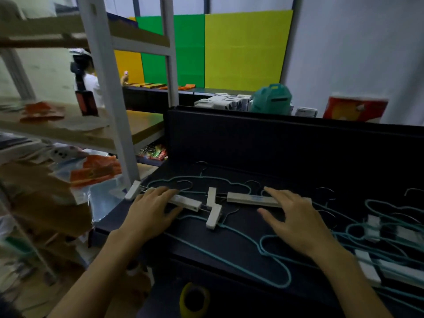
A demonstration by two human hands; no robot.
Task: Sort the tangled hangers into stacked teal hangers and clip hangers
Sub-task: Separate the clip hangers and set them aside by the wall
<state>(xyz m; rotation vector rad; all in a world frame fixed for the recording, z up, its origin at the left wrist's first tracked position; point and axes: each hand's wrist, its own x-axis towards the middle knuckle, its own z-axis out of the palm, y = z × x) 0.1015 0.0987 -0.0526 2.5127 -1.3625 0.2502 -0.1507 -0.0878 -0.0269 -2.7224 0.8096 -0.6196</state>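
Both hands flat on clip hangers on dark table.
Left hand [151,212] fingers spread, resting on left clip hanger [185,202]; right hand [296,220] spread, touching white bar of right clip hanger [250,199]. Teal hangers [270,253] tangled near and right, more clip hangers [376,265] far right.

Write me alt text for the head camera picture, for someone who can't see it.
A person's left hand and right hand rest, fingers spread, on white clip hangers tangled with teal hangers on a dark table. More tangled hangers lie at the right; cluttered shelves stand to the left.
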